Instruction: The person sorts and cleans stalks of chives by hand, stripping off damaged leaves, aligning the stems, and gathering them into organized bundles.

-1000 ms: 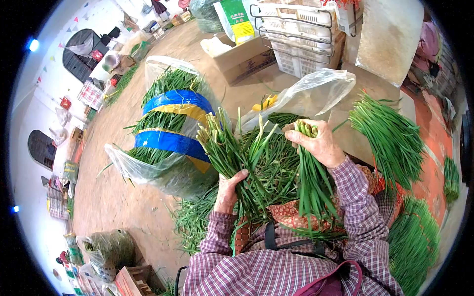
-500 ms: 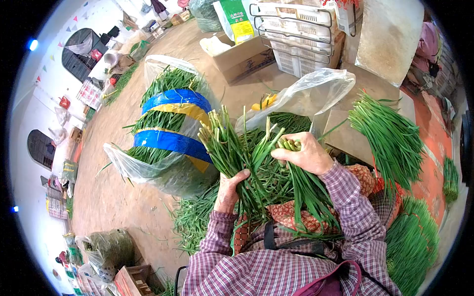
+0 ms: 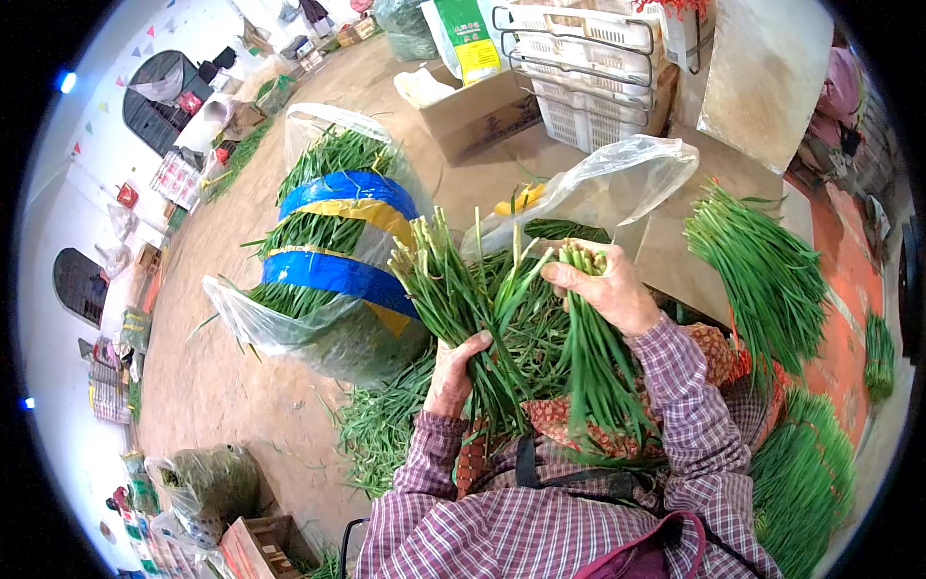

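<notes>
My left hand (image 3: 457, 374) is closed around a loose bunch of garlic chives (image 3: 446, 280), its pale cut ends pointing up and away. To its right, my right hand (image 3: 608, 289) grips a smaller bunch of chives (image 3: 590, 357) near the cut ends, with the green leaves hanging down over my lap. The two bunches are close, and a few stems from the left one reach toward my right fingers. Below and beyond both hands lies a heap of loose chives (image 3: 386, 434), partly inside an open clear plastic bag (image 3: 627, 174).
A bag of chives wrapped with blue and yellow tape (image 3: 338, 280) stands left. On the right are a tied chive bundle (image 3: 757, 270) and a larger stack of chives (image 3: 805, 482). Farther back are a cardboard box (image 3: 482, 125) and stacked white crates (image 3: 588, 96).
My right hand has risen slightly and turned, and its bunch now hangs straighter and closer together. The left hand has stayed nearly still with its bunch.
</notes>
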`<state>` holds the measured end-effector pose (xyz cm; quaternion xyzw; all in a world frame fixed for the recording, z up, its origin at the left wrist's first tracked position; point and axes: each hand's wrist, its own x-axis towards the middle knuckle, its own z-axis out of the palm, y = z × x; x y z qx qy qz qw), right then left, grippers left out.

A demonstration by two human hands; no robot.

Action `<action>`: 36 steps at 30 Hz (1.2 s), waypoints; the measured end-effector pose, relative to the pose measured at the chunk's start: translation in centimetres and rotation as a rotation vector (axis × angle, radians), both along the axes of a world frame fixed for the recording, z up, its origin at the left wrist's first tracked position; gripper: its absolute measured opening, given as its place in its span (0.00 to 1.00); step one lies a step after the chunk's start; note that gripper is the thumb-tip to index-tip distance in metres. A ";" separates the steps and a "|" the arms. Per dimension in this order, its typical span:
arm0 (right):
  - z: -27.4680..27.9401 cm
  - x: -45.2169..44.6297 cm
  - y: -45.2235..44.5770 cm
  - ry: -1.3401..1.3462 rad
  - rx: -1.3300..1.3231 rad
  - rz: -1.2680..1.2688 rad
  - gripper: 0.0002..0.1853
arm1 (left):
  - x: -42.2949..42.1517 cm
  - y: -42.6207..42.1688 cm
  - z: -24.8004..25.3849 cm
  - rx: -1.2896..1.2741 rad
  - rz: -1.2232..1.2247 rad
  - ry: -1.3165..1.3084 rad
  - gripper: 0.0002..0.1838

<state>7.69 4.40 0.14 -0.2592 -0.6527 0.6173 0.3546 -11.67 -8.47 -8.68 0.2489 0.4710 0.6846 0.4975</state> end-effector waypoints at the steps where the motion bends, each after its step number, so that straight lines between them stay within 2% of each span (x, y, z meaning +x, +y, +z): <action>1: 0.0 -0.3 -0.1 0.028 -0.022 0.002 0.16 | 0.3 0.1 -0.1 -0.014 -0.004 -0.006 0.15; 6: -1.3 -1.2 0.4 0.058 -0.087 -0.026 0.13 | 1.1 0.0 -0.6 -0.068 -0.024 -0.058 0.18; 10: -1.3 -1.0 0.3 0.041 -0.038 -0.059 0.13 | 1.2 0.2 -0.3 -0.046 -0.037 -0.085 0.21; 12: -1.2 -0.6 0.2 0.015 0.043 -0.145 0.15 | 0.4 0.0 -1.2 -0.053 -0.055 -0.090 0.22; 14: -1.9 0.3 1.0 -0.025 -0.007 -0.159 0.17 | 0.4 0.0 -0.3 -0.024 -0.069 -0.159 0.22; 16: -2.1 1.5 1.7 0.102 0.001 -0.251 0.18 | 0.1 0.0 0.2 -0.014 -0.071 -0.116 0.22; 19: -2.1 4.2 3.6 -0.078 0.258 -0.385 0.17 | -0.7 0.1 -0.1 0.008 -0.071 -0.031 0.22; 20: -2.3 4.4 3.8 -0.073 0.259 -0.381 0.17 | -1.2 0.0 -0.5 0.009 -0.067 -0.028 0.22; 22: -1.5 4.6 3.7 -0.053 0.436 -0.458 0.14 | -1.6 -0.1 -0.5 0.033 -0.090 -0.009 0.22; 24: -0.7 4.1 3.3 -0.039 0.394 -0.415 0.13 | -1.6 -0.4 -0.6 0.024 -0.100 0.005 0.19; 26: 0.2 3.0 3.0 0.068 0.223 -0.225 0.14 | -1.4 -0.6 -1.0 0.004 -0.137 0.005 0.18; 28: 0.8 1.6 2.7 -0.027 0.202 -0.182 0.16 | -0.7 -0.6 -0.4 -0.015 -0.161 0.001 0.19; 30: 1.1 -0.1 2.5 -0.005 0.219 -0.107 0.18 | -0.1 -0.6 -0.4 -0.039 -0.200 -0.007 0.20; 31: 1.2 -0.8 2.4 -0.057 0.265 -0.118 0.18 | -0.2 -0.5 -0.8 -0.068 -0.192 -0.056 0.26; 32: 1.1 -1.4 2.4 -0.109 0.311 -0.128 0.19 | 0.1 -0.6 -1.0 -0.069 -0.196 -0.038 0.27; 34: 0.5 -2.2 2.5 -0.029 0.285 -0.120 0.18 | 0.6 -0.5 -1.0 -0.059 -0.215 0.070 0.28; 36: 0.5 -2.2 2.6 -0.197 0.370 -0.113 0.18 | 0.8 -0.4 -0.3 -0.056 -0.233 0.087 0.29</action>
